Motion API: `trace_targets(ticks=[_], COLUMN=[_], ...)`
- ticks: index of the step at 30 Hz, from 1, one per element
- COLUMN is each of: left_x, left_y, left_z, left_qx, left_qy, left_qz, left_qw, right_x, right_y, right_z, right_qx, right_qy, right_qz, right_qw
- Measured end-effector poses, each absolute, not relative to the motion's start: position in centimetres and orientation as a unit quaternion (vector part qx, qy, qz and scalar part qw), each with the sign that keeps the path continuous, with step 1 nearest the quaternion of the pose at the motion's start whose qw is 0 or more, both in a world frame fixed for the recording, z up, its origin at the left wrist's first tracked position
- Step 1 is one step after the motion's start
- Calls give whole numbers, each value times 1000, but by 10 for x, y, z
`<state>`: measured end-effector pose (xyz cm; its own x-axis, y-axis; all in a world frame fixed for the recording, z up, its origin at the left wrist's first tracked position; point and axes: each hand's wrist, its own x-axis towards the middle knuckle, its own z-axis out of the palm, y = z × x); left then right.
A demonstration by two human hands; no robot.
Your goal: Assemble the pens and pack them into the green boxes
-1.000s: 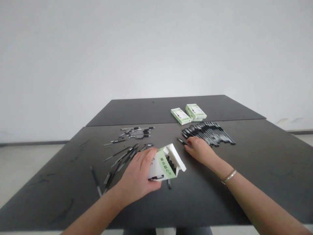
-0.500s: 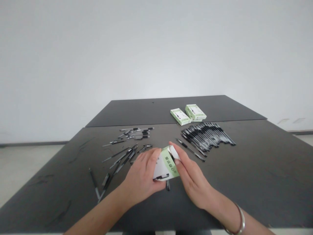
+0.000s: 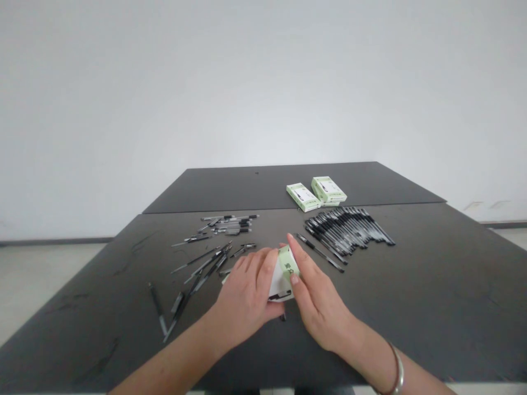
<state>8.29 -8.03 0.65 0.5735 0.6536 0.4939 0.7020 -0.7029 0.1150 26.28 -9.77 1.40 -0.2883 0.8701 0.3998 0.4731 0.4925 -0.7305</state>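
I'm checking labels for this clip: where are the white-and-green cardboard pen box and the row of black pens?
White-and-green cardboard pen box (image 3: 285, 262): head view, on its green band.
Row of black pens (image 3: 348, 227): head view, on the row's middle.

Pen boxes (image 3: 315, 192) behind the lined-up pens (image 3: 348, 230)

From here I count one left hand (image 3: 246, 303) and one right hand (image 3: 320, 314), one bangle (image 3: 397, 376), and one white-and-green box (image 3: 282, 278) between the hands. Two more boxes (image 3: 328, 189) sit farther off on two tabletop panels (image 3: 288, 186). The black pens (image 3: 346, 230) are too many to count.
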Motion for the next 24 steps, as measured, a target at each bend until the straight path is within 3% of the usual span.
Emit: trace_targets(ticks=[4,14,18,20,24], left_x=[86,98,108,114,130], left_y=[-76,-44,4,35,94], left_z=[5,15,15,15,14], left_qx=[-875,-837,-773,-731,-612], left_qy=[-407,-461,-481,-478,-444], left_qz=[-263,-272,-329,-359,-397], left_qw=[10,-112,-251,-330,-521], right_x=[266,267,269,269,271], right_y=[-91,-64,-16,10,60], right_z=[15,15,13,11,6], right_qx=[-461,-475,-531,-536,-569], right_qy=[-762,-741,-624,-601,-620], right_qz=[261,255,364,420,390], right_qw=[374,401,443,419,373])
